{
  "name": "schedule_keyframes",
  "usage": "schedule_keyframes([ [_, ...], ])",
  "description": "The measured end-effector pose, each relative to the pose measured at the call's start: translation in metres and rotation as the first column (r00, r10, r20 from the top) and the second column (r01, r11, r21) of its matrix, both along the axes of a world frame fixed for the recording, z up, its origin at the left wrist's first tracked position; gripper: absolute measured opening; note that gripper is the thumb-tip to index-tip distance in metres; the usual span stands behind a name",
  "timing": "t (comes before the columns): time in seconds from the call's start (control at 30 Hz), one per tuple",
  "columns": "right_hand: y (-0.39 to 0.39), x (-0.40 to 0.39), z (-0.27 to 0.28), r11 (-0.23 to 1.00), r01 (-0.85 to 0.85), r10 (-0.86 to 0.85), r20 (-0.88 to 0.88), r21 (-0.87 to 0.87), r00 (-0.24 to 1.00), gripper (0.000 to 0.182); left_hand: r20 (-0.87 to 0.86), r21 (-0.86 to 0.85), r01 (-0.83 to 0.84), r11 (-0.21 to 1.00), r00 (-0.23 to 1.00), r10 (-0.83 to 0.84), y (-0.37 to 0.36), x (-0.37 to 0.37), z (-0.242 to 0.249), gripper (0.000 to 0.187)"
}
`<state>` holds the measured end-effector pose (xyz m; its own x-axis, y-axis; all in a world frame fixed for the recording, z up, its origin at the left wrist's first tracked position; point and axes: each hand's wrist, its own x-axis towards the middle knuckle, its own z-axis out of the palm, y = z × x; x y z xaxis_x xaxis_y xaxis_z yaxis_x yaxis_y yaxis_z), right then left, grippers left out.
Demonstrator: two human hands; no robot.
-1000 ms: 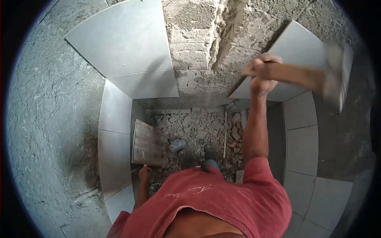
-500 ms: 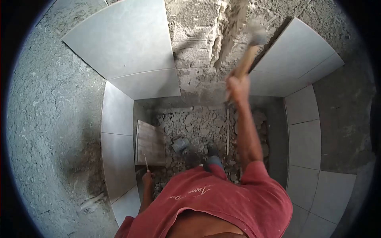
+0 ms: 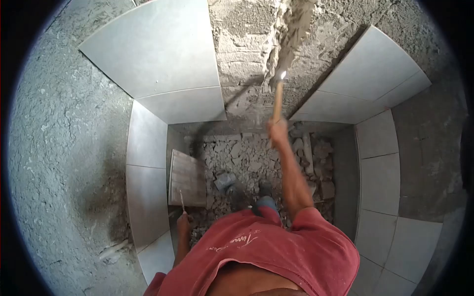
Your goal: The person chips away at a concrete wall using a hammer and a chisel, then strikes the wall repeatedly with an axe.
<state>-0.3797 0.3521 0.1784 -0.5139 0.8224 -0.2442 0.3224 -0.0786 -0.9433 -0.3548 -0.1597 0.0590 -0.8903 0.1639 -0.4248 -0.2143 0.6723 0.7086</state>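
Note:
My right hand is wrapped round the wooden handle of a hammer, raised in front of me. The hammer's head, blurred with a bright glint, overlaps the lower end of a rough groove in the bare wall. Low on the left, my left hand is closed on a thin chisel-like rod that points upward. Behind the rod stands a brownish tile or board, leaning near the left wall.
Large grey tiles flank the bare wall strip, with more tiles along the right side. Broken rubble covers the floor around my feet. A grey block-like piece lies there, and a pipe is on the right.
My right hand has swung the hammer left and downward, from over the right of the wall strip to the groove's lower end. My left hand and the rod are almost unmoved.

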Motion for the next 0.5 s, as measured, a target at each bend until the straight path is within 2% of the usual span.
schedule_keyframes([
  [0.03, 0.022, -0.006, 0.035, 0.986, -0.023, 0.043, -0.118, 0.164, 0.992, 0.011, -0.040, 0.014, -0.005, 1.000, 0.999, 0.006, 0.000, -0.005, -0.012, 0.044],
  [0.07, 0.038, -0.005, 0.067, 0.936, 0.032, 0.085, -0.314, 0.350, 0.945, 0.011, -0.029, 0.012, -0.009, 1.000, 1.000, 0.009, -0.005, -0.004, -0.021, 0.044],
  [0.1, 0.042, -0.001, 0.116, 0.944, 0.030, 0.090, -0.344, 0.328, 0.935, 0.010, 0.092, -0.007, -0.106, 0.994, 0.990, 0.107, -0.012, -0.001, -0.028, 0.045],
  [0.13, 0.047, -0.002, 0.158, 0.906, 0.080, 0.136, -0.464, 0.416, 0.875, 0.017, 0.204, -0.032, -0.199, 0.979, 0.958, 0.202, -0.015, -0.003, -0.034, 0.045],
  [0.17, 0.052, -0.003, 0.179, 0.860, 0.141, 0.193, -0.568, 0.491, 0.800, 0.024, 0.210, -0.036, -0.199, 0.979, 0.957, 0.202, -0.018, -0.002, -0.038, 0.045],
  [0.2, 0.058, -0.008, 0.177, 0.860, 0.138, 0.194, -0.564, 0.492, 0.803, 0.024, 0.178, -0.050, -0.142, 0.989, 0.973, 0.149, -0.017, -0.003, -0.041, 0.044],
  [0.23, 0.062, -0.015, 0.172, 0.829, 0.134, 0.375, -0.716, 0.544, 0.589, 0.021, 0.145, -0.068, -0.090, 0.994, 0.984, 0.099, -0.018, -0.001, -0.043, 0.043],
  [0.27, 0.063, -0.021, 0.165, 0.795, 0.148, 0.527, -0.790, 0.588, 0.313, 0.018, 0.147, -0.071, -0.099, 0.993, 0.983, 0.108, -0.012, 0.000, -0.039, 0.043],
  [0.3, 0.067, -0.019, 0.088, 0.824, 0.200, 0.291, -0.700, 0.530, 0.653, 0.016, 0.185, -0.065, -0.148, 0.987, 0.970, 0.157, -0.001, -0.002, -0.028, 0.043],
  [0.33, 0.070, -0.018, 0.011, 0.826, 0.179, 0.032, -0.362, 0.534, 0.932, 0.015, 0.226, -0.059, -0.195, 0.979, 0.953, 0.204, 0.010, -0.002, -0.016, 0.044],
  [0.37, 0.073, -0.016, -0.064, 0.865, 0.075, -0.099, 0.023, 0.496, 0.995, 0.014, 0.224, -0.050, -0.203, 0.978, 0.952, 0.209, 0.022, -0.005, -0.003, 0.044],
  [0.4, 0.055, -0.005, -0.102, 0.992, -0.087, 0.107, 0.250, -0.089, 0.962, 0.033, 0.253, -0.021, -0.220, 0.975, 0.943, 0.218, 0.030, -0.002, 0.013, 0.043],
  [0.43, 0.033, -0.002, -0.094, 0.985, 0.023, 0.027, 0.285, -0.170, 0.958, 0.015, 0.278, 0.011, -0.237, 0.971, 0.934, 0.225, 0.036, 0.000, 0.019, 0.043],
  [0.47, 0.034, -0.007, -0.079, 0.987, 0.016, 0.026, 0.259, -0.158, 0.966, 0.015, 0.255, 0.030, -0.239, 0.971, 0.941, 0.224, 0.037, -0.008, 0.013, 0.043],
  [0.5, 0.038, -0.008, -0.063, 0.990, -0.009, 0.030, 0.148, -0.142, 0.989, 0.013, 0.198, 0.029, -0.186, 0.982, 0.964, 0.176, 0.033, -0.008, -0.001, 0.042],
])
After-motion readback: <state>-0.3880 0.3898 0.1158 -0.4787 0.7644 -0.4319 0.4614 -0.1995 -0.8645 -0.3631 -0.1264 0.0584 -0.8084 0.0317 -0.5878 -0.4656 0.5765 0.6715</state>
